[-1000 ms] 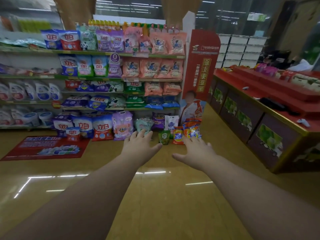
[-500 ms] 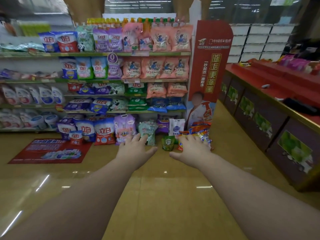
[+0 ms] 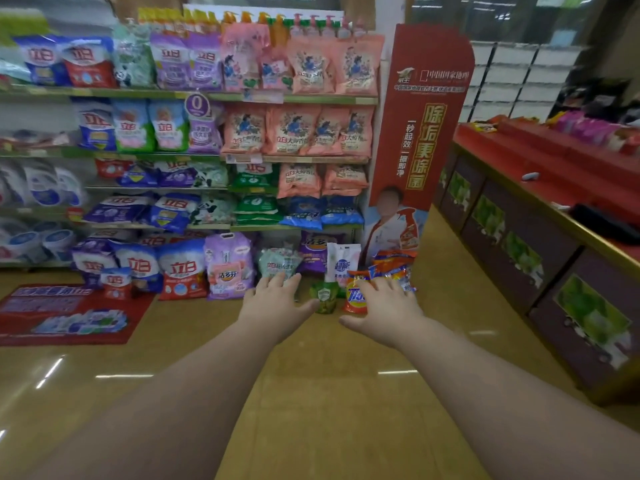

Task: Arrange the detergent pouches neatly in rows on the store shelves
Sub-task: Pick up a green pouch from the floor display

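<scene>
Head view: both bare arms stretch forward over the glossy tan floor [image 3: 311, 410], the left hand [image 3: 273, 306] and right hand [image 3: 384, 311] palm-down with fingers spread and relaxed, grasping nothing. Far ahead, colourful plastic detergent pouches fill the green-edged store shelves [image 3: 298, 98], while on the floor at the shelf foot stand a pale green pouch [image 3: 278, 263] beyond the left hand, a small dark green pouch [image 3: 323, 296] between the hands, and an orange pouch [image 3: 355, 299] just beyond the right fingers. A tall red cardboard sign [image 3: 422, 133] stands right of the shelves, a red-topped counter [image 3: 554, 174] at far right.
</scene>
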{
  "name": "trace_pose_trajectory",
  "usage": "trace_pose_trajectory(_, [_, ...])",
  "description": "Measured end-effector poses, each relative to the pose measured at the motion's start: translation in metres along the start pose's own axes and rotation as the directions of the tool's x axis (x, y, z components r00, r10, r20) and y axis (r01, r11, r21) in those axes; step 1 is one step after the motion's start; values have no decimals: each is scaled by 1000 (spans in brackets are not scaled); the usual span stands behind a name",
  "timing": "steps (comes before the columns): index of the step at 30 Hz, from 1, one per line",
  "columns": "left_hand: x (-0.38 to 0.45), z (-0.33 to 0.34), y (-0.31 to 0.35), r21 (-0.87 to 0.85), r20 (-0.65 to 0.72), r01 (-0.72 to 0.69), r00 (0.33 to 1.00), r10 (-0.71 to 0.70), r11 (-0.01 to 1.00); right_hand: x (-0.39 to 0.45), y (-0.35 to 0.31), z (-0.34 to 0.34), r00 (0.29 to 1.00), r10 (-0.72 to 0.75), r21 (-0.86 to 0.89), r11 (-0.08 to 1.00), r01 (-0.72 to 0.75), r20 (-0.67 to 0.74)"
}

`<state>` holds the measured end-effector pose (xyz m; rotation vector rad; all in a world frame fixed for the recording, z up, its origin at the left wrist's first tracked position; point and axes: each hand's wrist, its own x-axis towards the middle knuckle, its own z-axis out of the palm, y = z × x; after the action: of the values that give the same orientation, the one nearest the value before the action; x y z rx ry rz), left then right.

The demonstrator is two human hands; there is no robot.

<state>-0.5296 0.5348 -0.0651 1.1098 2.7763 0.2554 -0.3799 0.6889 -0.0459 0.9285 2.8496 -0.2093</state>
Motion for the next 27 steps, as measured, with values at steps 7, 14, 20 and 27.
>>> trace_pose_trajectory(7, [117, -8, -26, -21, -4, -62, 998, 62, 998, 104, -26, -8, 1000, 23, -33, 999, -23, -14])
trace_pose_trajectory(14, [200, 1, -65, -34, 51, -64, 997, 65, 997, 178, -41, 0, 999, 51, -39, 998, -51, 10])
trace_pose_trajectory(20, [243, 15, -75, -38, 95, -44, 994, 47, 998, 228, -35, 4, 998, 60, -32, 998, -59, 29])
trace_pose_trajectory(27, [301, 27, -56, -46, 129, -29, 991, 34, 999, 292, -9, 8, 996, 46, -11, 999, -46, 77])
